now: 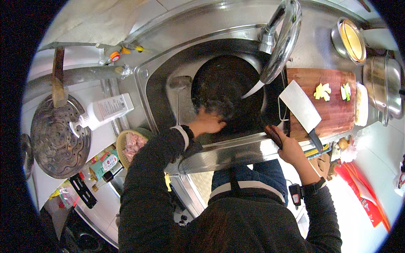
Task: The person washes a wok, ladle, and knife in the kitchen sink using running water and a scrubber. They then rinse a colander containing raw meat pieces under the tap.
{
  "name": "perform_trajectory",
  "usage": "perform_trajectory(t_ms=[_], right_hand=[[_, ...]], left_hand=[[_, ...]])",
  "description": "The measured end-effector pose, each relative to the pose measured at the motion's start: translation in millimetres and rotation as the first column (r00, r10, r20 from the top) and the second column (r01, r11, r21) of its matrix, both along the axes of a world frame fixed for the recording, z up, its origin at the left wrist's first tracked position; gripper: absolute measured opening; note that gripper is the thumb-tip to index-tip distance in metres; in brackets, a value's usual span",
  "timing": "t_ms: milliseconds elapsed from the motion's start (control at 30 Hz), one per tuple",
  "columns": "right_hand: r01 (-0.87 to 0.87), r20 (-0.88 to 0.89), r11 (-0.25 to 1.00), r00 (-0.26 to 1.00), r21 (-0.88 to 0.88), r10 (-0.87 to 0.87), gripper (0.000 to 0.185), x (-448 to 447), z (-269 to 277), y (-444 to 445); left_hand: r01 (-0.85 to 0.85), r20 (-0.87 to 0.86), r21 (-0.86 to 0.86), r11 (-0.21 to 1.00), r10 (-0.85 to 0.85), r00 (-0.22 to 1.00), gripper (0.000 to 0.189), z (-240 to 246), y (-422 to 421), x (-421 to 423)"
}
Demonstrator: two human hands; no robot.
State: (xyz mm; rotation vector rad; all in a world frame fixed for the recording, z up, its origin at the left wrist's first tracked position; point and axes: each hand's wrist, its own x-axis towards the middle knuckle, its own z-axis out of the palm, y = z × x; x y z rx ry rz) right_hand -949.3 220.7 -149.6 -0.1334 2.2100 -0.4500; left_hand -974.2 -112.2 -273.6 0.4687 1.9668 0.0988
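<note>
A black wok [227,91] lies in the stainless steel sink [152,104], with water running into it from the faucet [281,57]. My right hand [289,147] is closed around the wok's wooden handle [274,136] at the sink's front edge. Inside the wok's near left part is my left hand [210,121], slightly blurred, its fingers against or close to the wok's surface; whether it holds anything cannot be told. Left of the wok, a ladle or similar long-handled utensil [177,107] lies in the sink.
At right, a cleaver [300,106] lies on a wooden cutting board [335,117] with chopped pieces. Beyond are a metal bowl [337,41] and a steel pot [376,82]. At left are a basket of raw meat [120,145], a white pump bottle [109,110] and a perforated metal steamer plate [60,139].
</note>
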Motion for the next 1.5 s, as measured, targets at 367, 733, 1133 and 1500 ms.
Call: perform_trajectory(t_ms=[367,733,1133,1500], right_hand=[[0.010,-0.014,1.000,1.000,0.000,-0.010,0.088,0,0,-1],[0.006,-0.012,1.000,1.000,-0.026,-0.006,0.085,0,1,0],[0.024,-0.035,0.998,0.999,-0.063,-0.026,0.080,2,-4,3],[-0.017,0.015,0.999,1.000,0.037,0.016,0.084,-2,0,-1]], left_hand=[[0.110,-0.777,0.221,0.969,0.107,0.621,0.044,-45,34,-119],[-0.149,-0.024,0.032,0.988,0.150,0.988,0.063,-42,13,21],[-0.258,-0.254,0.065,0.964,0.266,0.930,0.063,-50,3,-54],[0.195,-0.433,0.451,0.871,0.023,0.901,0.057,-25,77,-44]])
